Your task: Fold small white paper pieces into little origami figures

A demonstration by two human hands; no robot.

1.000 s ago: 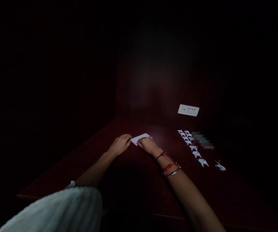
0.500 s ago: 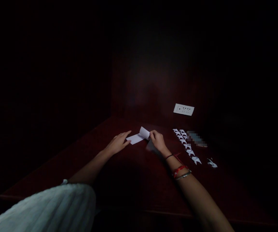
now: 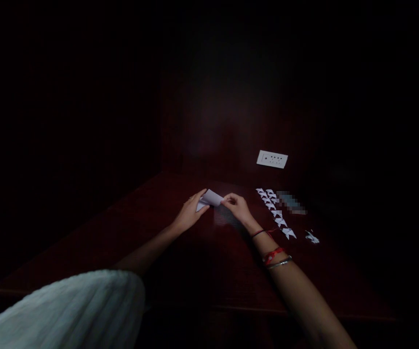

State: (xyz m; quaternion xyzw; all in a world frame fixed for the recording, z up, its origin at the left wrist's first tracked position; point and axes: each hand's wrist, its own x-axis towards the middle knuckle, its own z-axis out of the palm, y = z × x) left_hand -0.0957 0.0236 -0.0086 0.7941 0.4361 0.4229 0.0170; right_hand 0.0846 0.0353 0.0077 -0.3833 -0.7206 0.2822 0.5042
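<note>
A strip of white paper (image 3: pixel 214 198) is bent over on itself between my hands, above the dark red table. My left hand (image 3: pixel 191 211) has its thumb and fingers around the paper's left end. With thumb and forefinger, my right hand (image 3: pixel 237 207) pinches the paper's right corner. The lower layer of the paper is partly hidden behind the left fingers and the raised flap. To the right of my right hand lie several small folded white paper pieces (image 3: pixel 277 213) in two rows.
Small white scraps (image 3: pixel 312 236) lie at the right of the table (image 3: pixel 180 271). A blurred-out flat object (image 3: pixel 291 202) rests beside the folded pieces. A white socket panel (image 3: pixel 272 159) is on the back wall. The surroundings are very dark.
My left hand has moved onto the paper and taken hold of its left end. My right hand has carried the curled end leftward over the rest of the strip. The view has shifted slightly.
</note>
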